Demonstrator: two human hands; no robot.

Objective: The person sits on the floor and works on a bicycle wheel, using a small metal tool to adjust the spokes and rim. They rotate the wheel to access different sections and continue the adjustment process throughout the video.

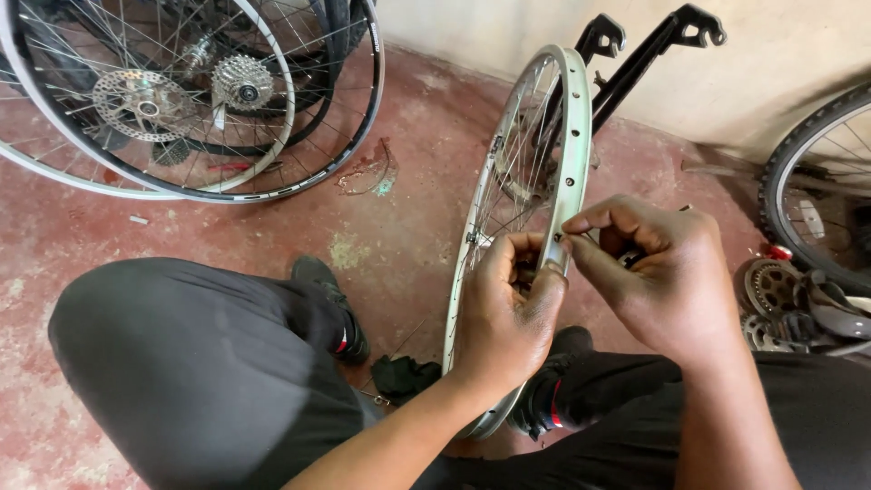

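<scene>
Right, bare silver rim point(561, 136) stands upright on the red floor point(399, 227) between the knees; left hand point(508, 308) grips its edge, right hand point(653, 272) pinches something small at a spoke hole. Light, stiff, thin spokes bend easily, so hold the rim edge

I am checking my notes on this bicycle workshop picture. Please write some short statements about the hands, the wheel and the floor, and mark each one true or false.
1. The left hand grips the silver rim of an upright wheel. True.
2. The right hand rests on the floor. False: its fingertips pinch at the rim, close to the left thumb.
3. The held wheel has a tyre on it. False: the rim is bare, with spokes showing.
4. Other wheels lie on the red floor at the upper left. True.
5. A dark cloth lies on the floor beside the rim's lower part. True.
</scene>
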